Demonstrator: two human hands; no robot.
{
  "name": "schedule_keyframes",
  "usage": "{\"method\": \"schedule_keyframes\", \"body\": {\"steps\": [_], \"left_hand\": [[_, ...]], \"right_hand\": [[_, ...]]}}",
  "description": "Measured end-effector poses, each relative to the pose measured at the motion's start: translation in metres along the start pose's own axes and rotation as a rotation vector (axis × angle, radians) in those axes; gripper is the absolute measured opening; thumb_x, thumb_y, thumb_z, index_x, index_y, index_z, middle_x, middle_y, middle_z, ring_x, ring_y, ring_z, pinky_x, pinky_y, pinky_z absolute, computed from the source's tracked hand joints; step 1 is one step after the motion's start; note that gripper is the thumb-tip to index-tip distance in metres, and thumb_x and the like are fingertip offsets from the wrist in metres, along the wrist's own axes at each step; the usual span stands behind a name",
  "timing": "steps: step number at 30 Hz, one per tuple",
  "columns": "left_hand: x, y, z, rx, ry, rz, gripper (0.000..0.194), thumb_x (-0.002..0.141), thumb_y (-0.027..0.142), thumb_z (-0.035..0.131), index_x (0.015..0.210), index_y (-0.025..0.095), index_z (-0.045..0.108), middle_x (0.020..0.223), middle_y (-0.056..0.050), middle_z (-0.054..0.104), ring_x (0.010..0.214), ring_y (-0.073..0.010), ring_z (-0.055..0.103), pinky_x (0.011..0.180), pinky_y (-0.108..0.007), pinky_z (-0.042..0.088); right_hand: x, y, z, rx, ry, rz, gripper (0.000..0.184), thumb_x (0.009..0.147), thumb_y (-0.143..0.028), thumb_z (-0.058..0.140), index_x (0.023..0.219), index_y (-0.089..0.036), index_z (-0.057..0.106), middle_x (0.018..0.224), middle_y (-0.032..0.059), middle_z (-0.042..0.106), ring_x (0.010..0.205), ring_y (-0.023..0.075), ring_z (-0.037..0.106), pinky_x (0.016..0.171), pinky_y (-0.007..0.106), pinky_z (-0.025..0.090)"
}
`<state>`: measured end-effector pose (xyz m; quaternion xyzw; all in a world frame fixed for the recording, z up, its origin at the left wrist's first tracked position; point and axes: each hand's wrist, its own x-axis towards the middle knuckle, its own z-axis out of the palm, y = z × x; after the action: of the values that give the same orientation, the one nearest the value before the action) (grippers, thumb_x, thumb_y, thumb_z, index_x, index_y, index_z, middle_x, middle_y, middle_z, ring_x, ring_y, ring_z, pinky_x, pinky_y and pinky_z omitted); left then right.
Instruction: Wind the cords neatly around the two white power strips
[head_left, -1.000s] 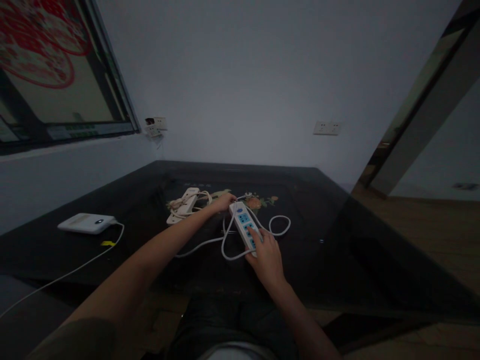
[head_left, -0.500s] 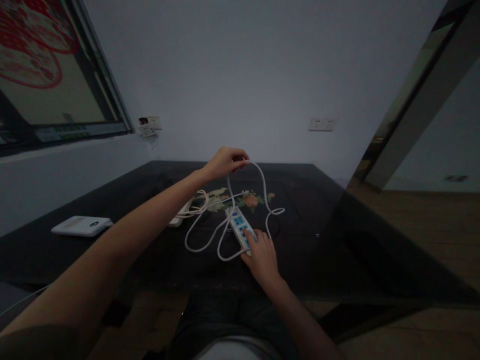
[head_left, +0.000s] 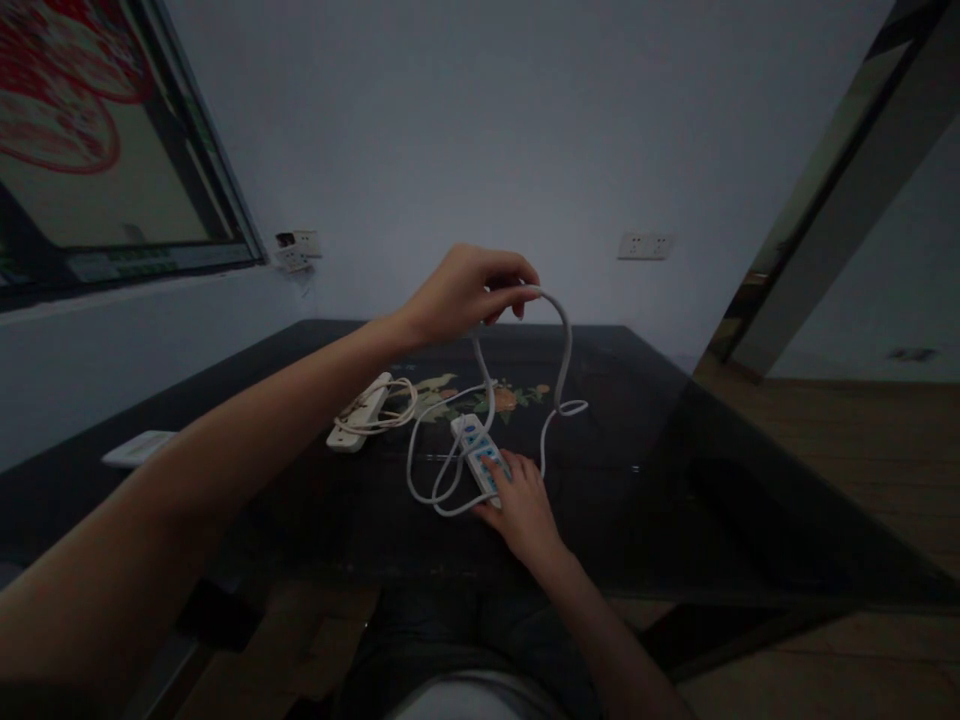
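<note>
Above the table, my left hand pinches a white power cord and holds a loop of it in the air. The cord hangs down on both sides, and more loops of it lie on the tabletop. Below it lies a white power strip with blue socket faces, slanted on the table. My right hand grips the strip's near end, its fingers over the sockets and the thumb at the side. Part of the strip is hidden under that hand.
The dark table carries a printed flower pattern. Left of the strip lies another white power strip with its cord bundled around it. A white device sits farther left, partly behind my forearm. Wall sockets are at the back.
My left hand has risen from the strip's far end, lifting the cord into a loop, then moved up and right. My right hand stays on the strip.
</note>
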<state>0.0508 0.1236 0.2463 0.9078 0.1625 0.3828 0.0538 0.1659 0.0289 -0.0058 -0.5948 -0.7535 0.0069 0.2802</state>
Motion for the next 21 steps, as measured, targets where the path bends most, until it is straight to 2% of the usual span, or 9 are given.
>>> {"method": "schedule_keyframes", "body": {"steps": [2, 4, 5, 7, 10, 13, 16, 21], "left_hand": [[0.001, 0.009, -0.005, 0.014, 0.007, 0.013, 0.017, 0.085, 0.027, 0.06, 0.089, 0.013, 0.067, 0.066, -0.003, 0.068, 0.05, -0.0072, 0.058, 0.052, -0.02, 0.043], [0.001, 0.015, -0.011, 0.03, -0.001, 0.014, 0.015, 0.085, 0.026, 0.06, 0.09, 0.013, 0.066, 0.067, -0.002, 0.068, 0.051, -0.007, 0.058, 0.052, -0.02, 0.044], [0.001, 0.018, -0.015, 0.031, -0.003, 0.013, 0.015, 0.085, 0.026, 0.06, 0.089, 0.013, 0.066, 0.067, -0.002, 0.068, 0.05, -0.0065, 0.057, 0.052, -0.02, 0.044], [-0.001, 0.024, -0.022, 0.022, 0.005, 0.016, 0.015, 0.085, 0.027, 0.06, 0.089, 0.014, 0.066, 0.066, 0.0, 0.067, 0.048, -0.0048, 0.055, 0.051, -0.018, 0.043], [-0.004, 0.033, -0.032, 0.016, 0.041, 0.046, 0.017, 0.086, 0.027, 0.06, 0.089, 0.012, 0.065, 0.066, 0.001, 0.065, 0.047, -0.0021, 0.052, 0.05, -0.017, 0.042], [-0.007, 0.041, -0.041, 0.045, 0.071, 0.079, 0.025, 0.085, 0.032, 0.057, 0.091, 0.008, 0.064, 0.067, 0.0, 0.063, 0.049, -0.0009, 0.052, 0.051, -0.017, 0.04], [-0.011, 0.045, -0.049, 0.078, 0.102, 0.088, 0.034, 0.084, 0.037, 0.055, 0.093, 0.005, 0.064, 0.067, 0.001, 0.062, 0.05, -0.0004, 0.052, 0.054, -0.018, 0.04], [-0.016, 0.045, -0.068, 0.139, 0.181, 0.078, 0.038, 0.082, 0.037, 0.053, 0.094, 0.003, 0.064, 0.067, 0.003, 0.061, 0.049, 0.0022, 0.05, 0.057, -0.02, 0.039]], "right_hand": [[-0.006, 0.007, -0.01, 0.153, 0.072, -0.076, 0.048, 0.078, -0.029, 0.068, 0.124, -0.021, 0.056, 0.128, 0.0125, 0.053, 0.12, 0.0289, 0.044, 0.101, 0.047, 0.038], [-0.015, 0.018, -0.026, 0.328, 0.186, -0.076, 0.028, 0.084, -0.028, 0.061, 0.111, -0.021, 0.062, 0.119, 0.0107, 0.058, 0.113, 0.0243, 0.051, 0.096, 0.041, 0.043], [-0.019, 0.027, -0.034, 0.398, 0.258, -0.043, 0.019, 0.087, -0.028, 0.056, 0.101, -0.021, 0.065, 0.11, 0.0097, 0.061, 0.106, 0.0223, 0.055, 0.092, 0.038, 0.045], [-0.028, 0.046, -0.049, 0.488, 0.387, 0.063, 0.017, 0.088, -0.03, 0.053, 0.085, -0.019, 0.066, 0.094, 0.0074, 0.063, 0.091, 0.0205, 0.059, 0.084, 0.036, 0.047], [-0.037, 0.075, -0.062, 0.617, 0.496, 0.31, 0.02, 0.084, -0.037, 0.057, 0.08, -0.018, 0.061, 0.08, 0.0045, 0.063, 0.076, 0.019, 0.06, 0.071, 0.032, 0.048], [-0.045, 0.087, -0.063, 0.696, 0.532, 0.426, 0.023, 0.08, -0.04, 0.061, 0.08, -0.018, 0.058, 0.075, 0.0018, 0.06, 0.068, 0.0161, 0.058, 0.063, 0.028, 0.046], [-0.054, 0.082, -0.058, 0.684, 0.509, 0.389, 0.023, 0.079, -0.04, 0.062, 0.076, -0.018, 0.057, 0.073, 0.0003, 0.057, 0.067, 0.0146, 0.056, 0.063, 0.027, 0.045], [-0.061, 0.074, -0.047, 0.835, 0.541, 0.467, 0.028, 0.074, -0.039, 0.069, 0.087, -0.022, 0.051, 0.087, 0.0016, 0.057, 0.078, 0.0156, 0.059, 0.068, 0.028, 0.049]]}}
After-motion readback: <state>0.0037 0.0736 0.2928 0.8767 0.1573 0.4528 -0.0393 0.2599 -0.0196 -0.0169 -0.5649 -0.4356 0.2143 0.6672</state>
